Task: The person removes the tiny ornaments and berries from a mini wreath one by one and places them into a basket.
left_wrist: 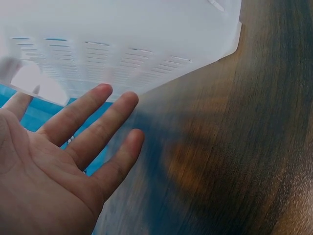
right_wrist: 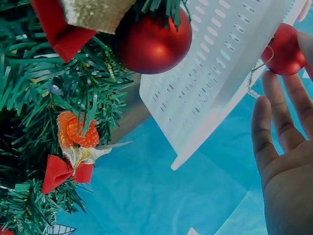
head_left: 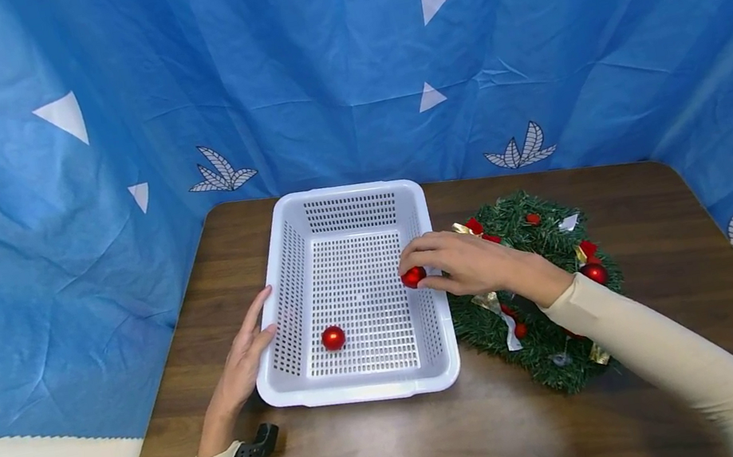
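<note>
The right hand [head_left: 448, 259] grips a red ball [head_left: 414, 278] between the thumb and the fingers. The ball sits at the fingertips, on the left side of this hand. A thin gold cord [right_wrist: 264, 59] extends from the ball, just beside the fingers. Ball and fingertips are located at the right inner edge of the white basket [head_left: 365, 393]; the exact height of the ball relative to the rim cannot be determined. The palm is positioned on the outer side of the same edge.

A second red ball [head_left: 333, 337] rests on the perforated basket floor, to the left of the right hand and nearer the person, well apart from the gripped ball. It also lies to the right of the left hand [head_left: 240, 367], apart from its fingertips.

The left hand is extended, with fingers spread and palm facing the basket. Its fingertips touch the left rim from outside. A black band [head_left: 255, 446] is located at the left wrist.

Under and to the right of the right hand lies a green wreath [head_left: 542, 235], partly covered by the forearm. It carries ribbons and a shiny red ornament [head_left: 594, 273], the latter to the right of this hand. Basket and wreath stand side by side on a brown wooden surface [head_left: 405, 456]. Beyond both hands hangs a blue curtain [head_left: 321, 42].
</note>
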